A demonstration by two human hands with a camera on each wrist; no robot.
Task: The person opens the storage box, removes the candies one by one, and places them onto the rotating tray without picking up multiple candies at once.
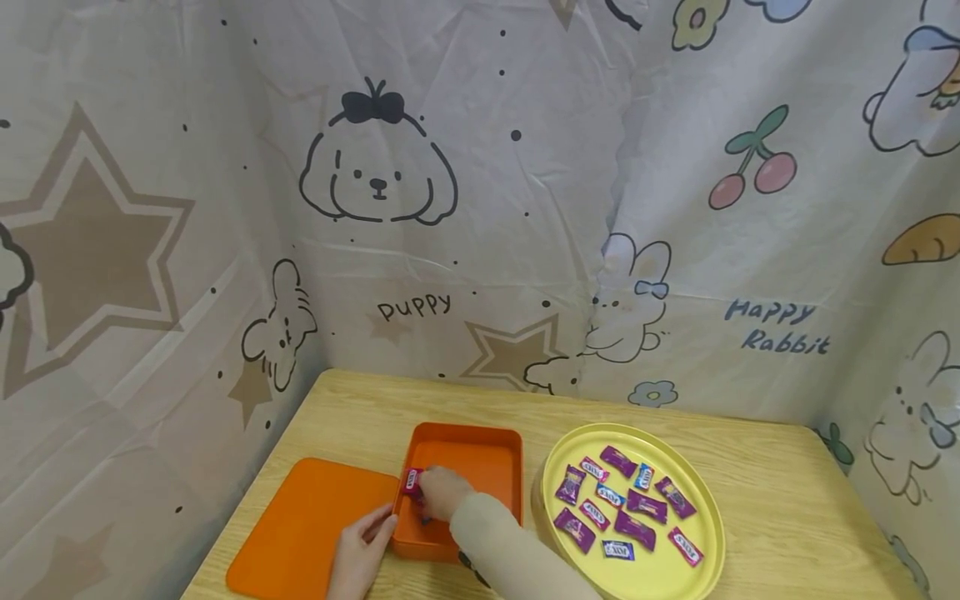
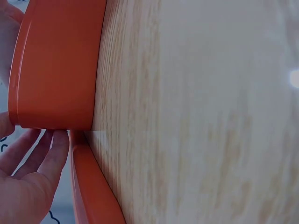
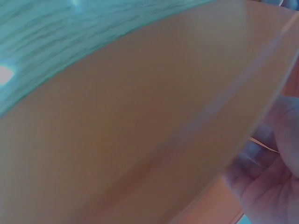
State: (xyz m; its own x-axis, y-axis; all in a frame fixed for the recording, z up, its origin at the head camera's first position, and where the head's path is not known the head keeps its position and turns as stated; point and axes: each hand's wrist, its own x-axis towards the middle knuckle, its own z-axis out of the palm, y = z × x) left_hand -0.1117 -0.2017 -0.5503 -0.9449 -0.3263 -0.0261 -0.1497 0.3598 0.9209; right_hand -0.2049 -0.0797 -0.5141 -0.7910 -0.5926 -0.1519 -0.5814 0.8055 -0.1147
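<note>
In the head view, my left hand [image 1: 362, 543] holds the left side of the open orange box [image 1: 498, 537]. The left wrist view shows its fingertips [image 2: 60, 136] against the outer wall and the thumb at the rim. My right hand [image 1: 444, 490] reaches inside the box and pinches a pinkish-red candy packet [image 1: 412, 481] by the left wall. Something dark lies under those fingers, mostly covered. In the right wrist view the box wall [image 3: 140, 107] hides part of the right hand [image 3: 273, 182].
A flat orange lid [image 1: 300, 525] lies left of the box, touching or very near it. To the right stands a round yellow tray [image 1: 660, 575] with several wrapped candies, purple [image 1: 636, 531], pink [image 1: 686, 547] and blue [image 1: 644, 477]. A printed curtain [image 1: 510, 208] encloses the wooden table [image 1: 795, 517].
</note>
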